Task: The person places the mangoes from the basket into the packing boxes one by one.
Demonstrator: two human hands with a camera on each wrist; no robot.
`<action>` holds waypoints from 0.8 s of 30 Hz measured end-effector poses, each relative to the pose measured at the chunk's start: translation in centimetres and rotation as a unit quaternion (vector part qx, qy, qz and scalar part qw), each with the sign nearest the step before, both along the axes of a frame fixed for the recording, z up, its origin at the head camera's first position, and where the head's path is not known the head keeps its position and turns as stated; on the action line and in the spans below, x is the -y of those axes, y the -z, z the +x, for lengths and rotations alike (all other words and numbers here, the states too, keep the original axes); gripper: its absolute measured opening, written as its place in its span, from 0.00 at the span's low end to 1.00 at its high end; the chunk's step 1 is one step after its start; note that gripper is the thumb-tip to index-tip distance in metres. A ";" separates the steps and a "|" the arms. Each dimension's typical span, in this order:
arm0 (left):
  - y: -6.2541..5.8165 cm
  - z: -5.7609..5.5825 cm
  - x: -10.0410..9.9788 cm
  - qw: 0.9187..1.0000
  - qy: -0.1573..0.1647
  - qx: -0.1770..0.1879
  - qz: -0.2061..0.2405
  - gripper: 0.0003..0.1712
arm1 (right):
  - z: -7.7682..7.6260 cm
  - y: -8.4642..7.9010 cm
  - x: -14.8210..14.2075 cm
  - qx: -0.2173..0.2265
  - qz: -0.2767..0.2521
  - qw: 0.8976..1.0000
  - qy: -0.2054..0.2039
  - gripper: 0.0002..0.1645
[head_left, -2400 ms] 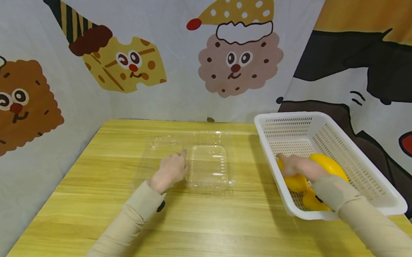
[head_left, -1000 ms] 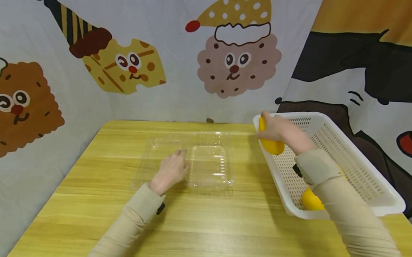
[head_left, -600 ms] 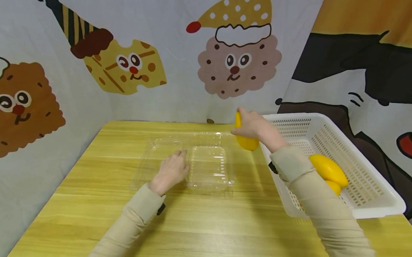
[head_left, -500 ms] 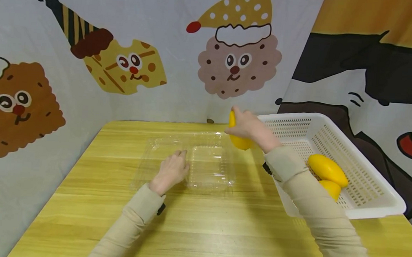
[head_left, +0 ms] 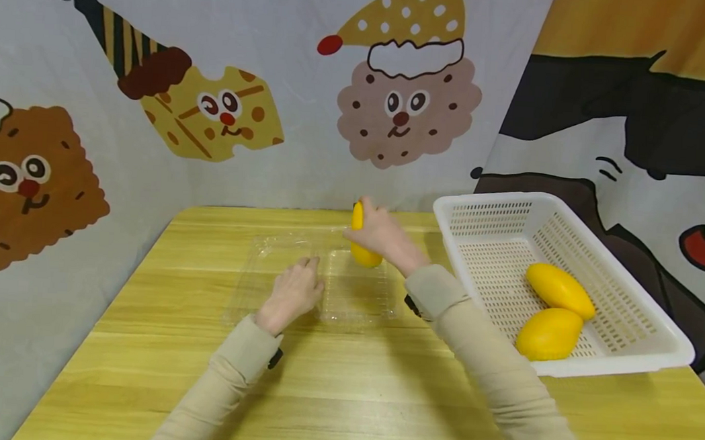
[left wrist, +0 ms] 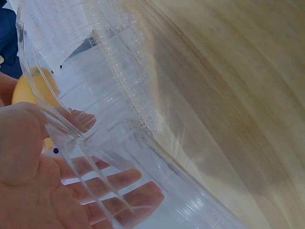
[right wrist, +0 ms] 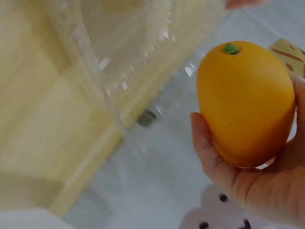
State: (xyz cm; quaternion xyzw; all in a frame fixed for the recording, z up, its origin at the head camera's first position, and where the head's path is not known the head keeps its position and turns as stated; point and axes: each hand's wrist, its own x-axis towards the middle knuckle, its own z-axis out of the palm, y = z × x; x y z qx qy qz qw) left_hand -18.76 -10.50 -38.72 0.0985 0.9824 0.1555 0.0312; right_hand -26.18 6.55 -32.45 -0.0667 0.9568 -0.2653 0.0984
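A clear plastic clamshell container [head_left: 356, 301] lies opened flat on the table, its lid half to the left. My left hand [head_left: 296, 287] rests over the fold between the halves; in the left wrist view its relaxed fingers [left wrist: 121, 179] show through the plastic. Above the right half's back part, my right hand [head_left: 384, 239] grips a yellow mango [head_left: 365, 255]. The right wrist view shows this mango [right wrist: 245, 102] with a green stem spot, thumb and fingers curled round its lower end. Two more mangoes [head_left: 560, 290] lie in the white basket [head_left: 489, 269].
The perforated basket stands at the table's right side, close to the patterned cloth wall [head_left: 309, 130]. That cloth also rises behind the wooden table [head_left: 342, 394] and along its left side. Black wrist cameras sit under both cuffs.
My right hand has taken a mango from the basket and carried it left over the rim to the container's right half. The left hand has stayed in place.
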 end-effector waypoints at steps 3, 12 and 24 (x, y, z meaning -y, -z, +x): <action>0.0 0.0 0.0 1.000 0.001 -0.004 -0.002 0.30 | -0.1 1.1 0.7 0.007 -0.028 1.000 0.008 0.49; 0.2 -0.2 -0.1 1.000 -0.002 -0.011 -0.010 0.30 | -0.5 3.9 2.0 0.016 -0.069 0.997 0.014 0.52; 0.2 -0.2 -0.1 1.000 -0.002 -0.015 -0.015 0.29 | -0.2 5.0 2.5 0.058 -0.048 0.997 0.002 0.56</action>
